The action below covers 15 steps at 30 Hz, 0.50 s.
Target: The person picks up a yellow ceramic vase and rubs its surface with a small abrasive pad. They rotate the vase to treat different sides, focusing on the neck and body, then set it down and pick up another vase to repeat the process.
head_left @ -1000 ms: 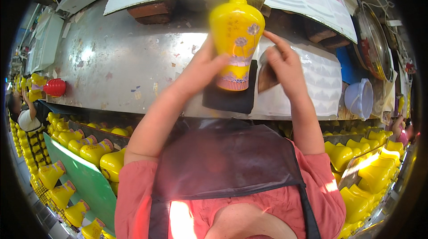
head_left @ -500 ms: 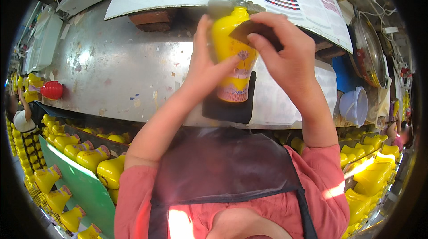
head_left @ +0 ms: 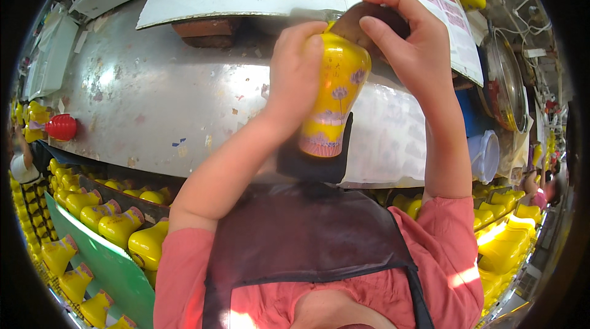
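Left hand [head_left: 297, 77] wrapped around yellow vase [head_left: 335, 95], held up over metal table [head_left: 147, 101]; right hand [head_left: 409, 46] clenched on dark pad [head_left: 362, 19], pressed against vase's top.

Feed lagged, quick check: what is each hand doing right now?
Left hand: closed around the yellow vase.
Right hand: closed on a brown pad, pressed to the vase's top.

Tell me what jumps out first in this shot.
A glossy yellow vase with flower prints, held up at centre by the left hand while the right hand presses a dark pad on its top. Rows of similar yellow vases fill the lower left, below a metal table.
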Each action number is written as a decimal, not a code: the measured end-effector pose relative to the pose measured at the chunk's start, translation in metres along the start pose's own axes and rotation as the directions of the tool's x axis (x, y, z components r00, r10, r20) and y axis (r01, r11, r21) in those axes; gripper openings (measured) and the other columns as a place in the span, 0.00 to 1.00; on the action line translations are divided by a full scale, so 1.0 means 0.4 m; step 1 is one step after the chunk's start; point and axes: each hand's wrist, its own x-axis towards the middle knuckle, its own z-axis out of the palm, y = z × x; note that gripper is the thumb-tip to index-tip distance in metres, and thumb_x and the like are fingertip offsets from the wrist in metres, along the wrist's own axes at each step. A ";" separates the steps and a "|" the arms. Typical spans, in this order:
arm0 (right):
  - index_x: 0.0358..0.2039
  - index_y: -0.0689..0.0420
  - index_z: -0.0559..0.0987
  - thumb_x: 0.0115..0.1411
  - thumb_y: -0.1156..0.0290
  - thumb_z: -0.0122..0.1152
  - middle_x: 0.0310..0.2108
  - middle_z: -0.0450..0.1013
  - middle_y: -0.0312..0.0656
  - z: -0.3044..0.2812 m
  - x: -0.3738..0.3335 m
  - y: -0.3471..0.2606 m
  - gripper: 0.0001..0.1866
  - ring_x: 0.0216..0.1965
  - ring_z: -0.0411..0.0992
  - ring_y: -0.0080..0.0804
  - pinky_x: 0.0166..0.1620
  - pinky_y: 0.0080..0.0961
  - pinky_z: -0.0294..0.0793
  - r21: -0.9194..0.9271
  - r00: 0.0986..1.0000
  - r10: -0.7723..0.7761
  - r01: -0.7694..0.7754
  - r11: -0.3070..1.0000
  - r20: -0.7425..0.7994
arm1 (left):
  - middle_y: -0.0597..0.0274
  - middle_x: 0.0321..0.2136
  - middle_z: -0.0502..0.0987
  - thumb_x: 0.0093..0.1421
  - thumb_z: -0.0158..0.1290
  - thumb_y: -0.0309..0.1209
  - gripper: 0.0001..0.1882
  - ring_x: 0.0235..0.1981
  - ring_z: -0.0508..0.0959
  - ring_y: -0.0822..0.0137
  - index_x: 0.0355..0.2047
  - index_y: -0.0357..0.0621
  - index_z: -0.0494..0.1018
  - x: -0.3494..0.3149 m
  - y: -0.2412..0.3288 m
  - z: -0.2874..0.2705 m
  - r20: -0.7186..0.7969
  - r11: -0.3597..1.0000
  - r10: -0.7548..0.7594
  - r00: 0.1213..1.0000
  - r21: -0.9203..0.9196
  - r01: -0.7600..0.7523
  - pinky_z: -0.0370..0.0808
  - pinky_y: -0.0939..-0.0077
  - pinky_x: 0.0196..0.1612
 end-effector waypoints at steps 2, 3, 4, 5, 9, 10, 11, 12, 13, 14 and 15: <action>0.46 0.58 0.83 0.61 0.72 0.66 0.34 0.83 0.47 0.005 -0.004 -0.013 0.12 0.33 0.83 0.35 0.39 0.31 0.82 0.109 0.997 -0.027 0.019 0.994 0.071 | 0.50 0.51 0.75 0.74 0.44 0.37 0.19 0.53 0.75 0.55 0.56 0.36 0.73 -0.005 -0.004 0.006 -0.045 0.992 -0.028 0.999 -0.124 0.022 0.71 0.63 0.59; 0.43 0.59 0.83 0.61 0.71 0.65 0.33 0.82 0.47 0.012 -0.002 -0.015 0.11 0.33 0.83 0.40 0.39 0.33 0.81 -0.062 0.989 -0.120 0.125 0.990 0.084 | 0.46 0.50 0.76 0.73 0.45 0.37 0.19 0.53 0.75 0.48 0.54 0.36 0.75 -0.010 -0.003 0.012 -0.073 0.978 -0.026 0.997 -0.210 0.010 0.69 0.59 0.60; 0.43 0.59 0.83 0.61 0.71 0.65 0.33 0.82 0.47 0.016 0.001 -0.017 0.10 0.34 0.82 0.42 0.39 0.34 0.81 -0.121 0.991 -0.123 0.129 0.984 0.058 | 0.46 0.49 0.76 0.72 0.47 0.38 0.19 0.53 0.75 0.48 0.54 0.36 0.75 -0.013 -0.001 0.016 -0.085 0.972 -0.057 0.995 -0.232 0.035 0.69 0.58 0.60; 0.42 0.59 0.83 0.61 0.70 0.65 0.32 0.81 0.47 0.022 0.008 -0.015 0.10 0.34 0.82 0.44 0.39 0.36 0.80 -0.201 0.988 -0.147 0.155 0.967 0.050 | 0.46 0.49 0.76 0.71 0.49 0.39 0.20 0.53 0.75 0.48 0.54 0.36 0.75 -0.015 0.003 0.020 -0.092 0.961 -0.068 0.993 -0.273 0.041 0.69 0.58 0.60; 0.40 0.59 0.82 0.60 0.68 0.65 0.32 0.81 0.48 0.033 0.018 0.004 0.10 0.35 0.80 0.50 0.40 0.39 0.79 -0.293 0.985 -0.167 0.171 0.941 0.038 | 0.46 0.49 0.76 0.65 0.57 0.42 0.24 0.54 0.74 0.47 0.54 0.37 0.74 -0.022 0.027 0.015 -0.057 0.980 0.125 0.990 0.162 -0.115 0.70 0.58 0.59; 0.41 0.59 0.82 0.60 0.68 0.65 0.33 0.81 0.49 0.033 0.016 0.011 0.11 0.35 0.80 0.50 0.40 0.39 0.79 -0.289 0.983 -0.181 0.183 0.940 0.032 | 0.47 0.48 0.77 0.63 0.59 0.42 0.25 0.54 0.75 0.47 0.53 0.37 0.75 -0.018 0.031 0.011 -0.046 0.974 0.114 0.992 0.201 -0.103 0.71 0.58 0.59; 0.41 0.57 0.83 0.60 0.69 0.65 0.32 0.80 0.48 0.034 0.013 0.020 0.10 0.34 0.80 0.50 0.40 0.39 0.79 -0.315 0.980 -0.199 0.194 0.929 0.019 | 0.47 0.47 0.77 0.62 0.61 0.43 0.25 0.53 0.75 0.48 0.53 0.37 0.76 -0.007 0.034 0.006 -0.030 0.969 0.106 0.994 0.229 -0.097 0.72 0.58 0.58; 0.42 0.56 0.83 0.60 0.70 0.65 0.32 0.80 0.47 0.034 0.007 0.028 0.10 0.34 0.79 0.50 0.39 0.39 0.79 -0.335 0.973 -0.231 0.217 0.917 -0.004 | 0.48 0.47 0.77 0.60 0.63 0.44 0.26 0.53 0.76 0.48 0.52 0.37 0.77 0.003 0.036 0.002 -0.013 0.962 0.096 0.995 0.257 -0.090 0.72 0.58 0.57; 0.42 0.55 0.83 0.60 0.71 0.65 0.31 0.79 0.46 0.034 -0.001 0.036 0.10 0.33 0.79 0.49 0.39 0.39 0.79 -0.346 0.961 -0.277 0.253 0.903 -0.020 | 0.48 0.46 0.78 0.60 0.63 0.43 0.25 0.51 0.77 0.49 0.50 0.37 0.78 0.010 0.037 0.001 -0.024 0.977 0.057 0.998 0.208 -0.051 0.73 0.59 0.56; 0.43 0.53 0.83 0.60 0.73 0.65 0.31 0.78 0.45 0.035 -0.014 0.042 0.10 0.32 0.79 0.48 0.37 0.38 0.79 -0.411 0.946 -0.318 0.270 0.871 -0.053 | 0.49 0.45 0.79 0.61 0.62 0.42 0.23 0.50 0.78 0.50 0.49 0.37 0.79 0.019 0.037 0.000 -0.033 0.987 0.019 0.999 0.158 -0.013 0.74 0.60 0.56; 0.43 0.51 0.84 0.59 0.74 0.65 0.30 0.77 0.44 0.031 -0.032 0.045 0.11 0.32 0.78 0.46 0.36 0.37 0.79 -0.467 0.923 -0.377 0.300 0.832 -0.078 | 0.49 0.45 0.80 0.61 0.62 0.41 0.21 0.49 0.79 0.51 0.48 0.37 0.79 0.026 0.037 0.000 -0.039 0.994 -0.018 0.999 0.107 0.022 0.75 0.61 0.55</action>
